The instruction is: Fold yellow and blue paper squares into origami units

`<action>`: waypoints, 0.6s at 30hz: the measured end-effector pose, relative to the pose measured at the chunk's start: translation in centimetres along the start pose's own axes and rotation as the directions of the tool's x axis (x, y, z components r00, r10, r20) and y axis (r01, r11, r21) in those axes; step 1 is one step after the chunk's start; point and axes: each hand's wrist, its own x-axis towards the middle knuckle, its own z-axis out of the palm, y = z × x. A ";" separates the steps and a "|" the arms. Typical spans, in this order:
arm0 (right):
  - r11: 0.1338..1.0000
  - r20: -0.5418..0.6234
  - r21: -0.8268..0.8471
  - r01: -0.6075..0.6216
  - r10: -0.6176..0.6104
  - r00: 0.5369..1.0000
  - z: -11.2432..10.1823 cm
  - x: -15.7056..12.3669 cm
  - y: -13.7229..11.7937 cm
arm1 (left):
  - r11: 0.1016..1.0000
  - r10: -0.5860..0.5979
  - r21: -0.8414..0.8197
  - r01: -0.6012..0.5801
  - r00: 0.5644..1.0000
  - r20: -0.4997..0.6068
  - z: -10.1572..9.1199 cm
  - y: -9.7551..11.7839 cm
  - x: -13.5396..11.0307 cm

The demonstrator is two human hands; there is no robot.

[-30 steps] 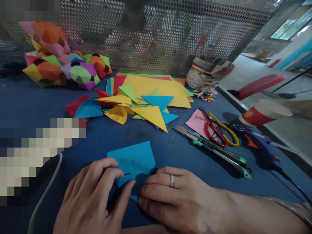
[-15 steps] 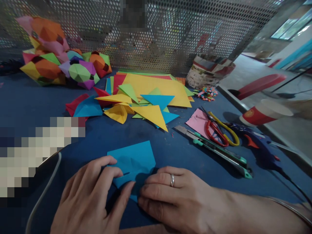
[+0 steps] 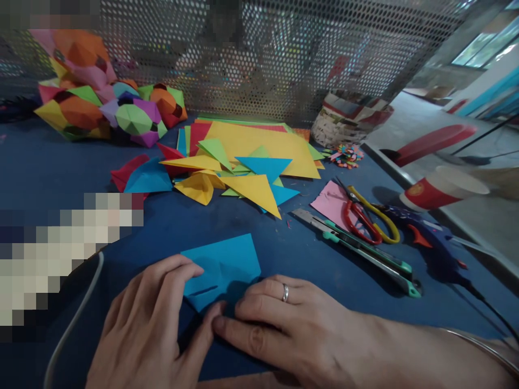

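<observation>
A folded blue paper [image 3: 227, 265] lies flat on the dark blue table [image 3: 60, 173] near its front edge. My left hand [image 3: 150, 329] rests on the paper's left side, fingers stretched out and pressing down. From the right, my right hand [image 3: 292, 329], with a ring on one finger, lies over the paper's lower edge with its fingers flat, the tips meeting my left thumb. The paper's near corner is hidden under both hands.
Folded coloured paper triangles [image 3: 227, 178] and flat sheets [image 3: 259, 143] lie mid-table. Paper polyhedra [image 3: 101, 108] stand back left by a perforated metal screen [image 3: 263, 59]. Scissors [image 3: 365, 216], a box cutter [image 3: 360, 248], a glue gun [image 3: 425, 237], a red cup [image 3: 438, 192] and a woven basket [image 3: 348, 121] are to the right.
My right hand's fingers have slid left along the paper's lower edge, now touching my left thumb. The left hand stays pressed on the paper.
</observation>
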 end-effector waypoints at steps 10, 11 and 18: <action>1.000 0.083 -0.004 0.003 -0.002 0.997 -0.2 0.2 0.0 | 0.989 -0.140 0.039 0.140 0.990 -0.018 0.1 -0.7 0.1; 1.000 0.086 -0.005 0.000 0.001 0.996 -0.2 0.2 0.0 | 0.988 -0.148 0.038 0.148 0.989 -0.014 0.1 -0.7 0.0; 1.000 0.087 0.003 -0.008 0.008 0.996 -0.2 0.1 0.0 | 0.983 -0.185 -0.025 0.184 0.982 -0.043 -0.1 -1.5 -0.2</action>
